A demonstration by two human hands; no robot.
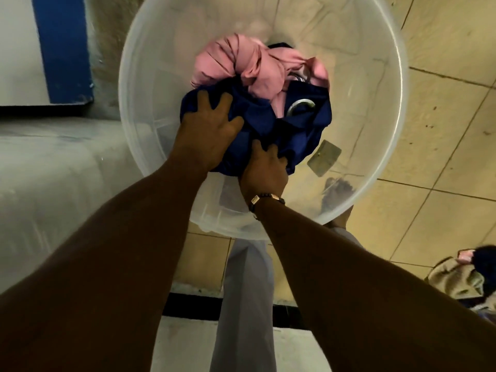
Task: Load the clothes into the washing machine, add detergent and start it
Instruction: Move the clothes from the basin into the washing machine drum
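Note:
A round translucent plastic tub (381,146) stands on the tiled floor below me. Inside it lie a dark blue garment (303,122) and, behind that, a bunched pink garment (249,63). Both my hands are down in the tub. My left hand (209,124) lies on the left side of the blue garment with fingers spread and curling into the cloth. My right hand (264,167), with a bracelet at the wrist, grips the near edge of the blue garment. A pale ring-shaped part shows on the blue cloth. No washing machine or detergent is in view.
A grey concrete step or ledge (53,170) runs along the left, with a blue and white wall (61,44) behind it. Yellowish floor tiles (442,76) spread to the right. A heap of beige, pink and dark clothes (464,277) lies at the right edge. My pale trouser leg (247,304) shows below.

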